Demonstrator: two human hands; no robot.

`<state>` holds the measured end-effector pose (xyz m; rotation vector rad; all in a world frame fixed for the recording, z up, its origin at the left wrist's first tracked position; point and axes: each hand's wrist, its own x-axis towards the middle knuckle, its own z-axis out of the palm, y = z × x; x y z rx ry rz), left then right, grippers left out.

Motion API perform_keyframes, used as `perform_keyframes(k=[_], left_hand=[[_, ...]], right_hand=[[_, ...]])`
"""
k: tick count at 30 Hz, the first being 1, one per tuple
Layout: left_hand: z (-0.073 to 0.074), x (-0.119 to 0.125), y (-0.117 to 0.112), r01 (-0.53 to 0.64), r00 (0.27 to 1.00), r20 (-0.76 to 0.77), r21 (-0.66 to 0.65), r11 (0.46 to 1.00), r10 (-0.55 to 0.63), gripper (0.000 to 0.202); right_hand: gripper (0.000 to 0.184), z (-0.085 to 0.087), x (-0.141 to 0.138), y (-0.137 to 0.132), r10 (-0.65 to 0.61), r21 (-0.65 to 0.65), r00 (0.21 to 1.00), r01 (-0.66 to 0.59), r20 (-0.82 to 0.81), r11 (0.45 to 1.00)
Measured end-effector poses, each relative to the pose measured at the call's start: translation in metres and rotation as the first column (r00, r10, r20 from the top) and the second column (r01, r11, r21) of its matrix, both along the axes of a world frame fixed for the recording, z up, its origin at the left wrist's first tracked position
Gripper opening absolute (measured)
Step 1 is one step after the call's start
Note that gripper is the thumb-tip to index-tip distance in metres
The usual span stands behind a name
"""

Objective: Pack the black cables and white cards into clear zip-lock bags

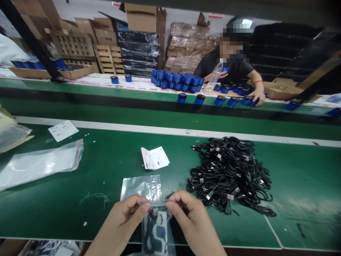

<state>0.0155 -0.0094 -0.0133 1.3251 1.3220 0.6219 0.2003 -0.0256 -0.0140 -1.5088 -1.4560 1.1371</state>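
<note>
L hand (125,218), R hand (191,218): both clamped on top of clear zip bag (157,236).
Bag low end cut off; blk cable (149,231), blue item (160,231) inside, part-hidden.

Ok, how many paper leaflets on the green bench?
2: one leaflet far left, another leaflet centre, beside the black cable pile. Others could hide under the plastic bags.
</note>
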Motion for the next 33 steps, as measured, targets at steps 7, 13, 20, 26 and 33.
perform_keyframes(k=[7, 13, 20, 26, 33], left_hand=[[-0.002, 0.003, -0.002, -0.071, 0.997, -0.016, 0.164, 0.984, 0.075, 0.027], [-0.002, 0.005, -0.003, -0.106, 0.994, 0.013, 0.261, 0.960, 0.106, 0.025], [-0.011, 0.020, -0.011, -0.195, 0.973, 0.144, 0.090, 0.977, 0.181, 0.027], [-0.010, 0.030, -0.017, -0.260, 0.965, 0.094, 0.262, 0.929, 0.244, 0.034], [-0.017, 0.038, -0.029, -0.345, 0.936, 0.193, 0.347, 0.872, 0.294, 0.036]], right_hand=[[0.020, -0.005, 0.000, -0.002, 0.049, 0.156, 0.995, -0.062, 0.091, 0.986], [0.021, -0.008, -0.007, -0.002, 0.050, 0.065, 0.995, -0.044, -0.091, 0.997], [0.027, -0.022, -0.031, -0.007, -0.206, 0.037, 0.924, 0.230, -0.321, 0.973], [0.030, -0.028, -0.054, -0.018, -0.293, 0.203, 0.947, 0.315, -0.132, 0.927], [0.043, -0.030, -0.060, -0.030, -0.345, 0.309, 0.932, 0.299, 0.106, 0.903]])
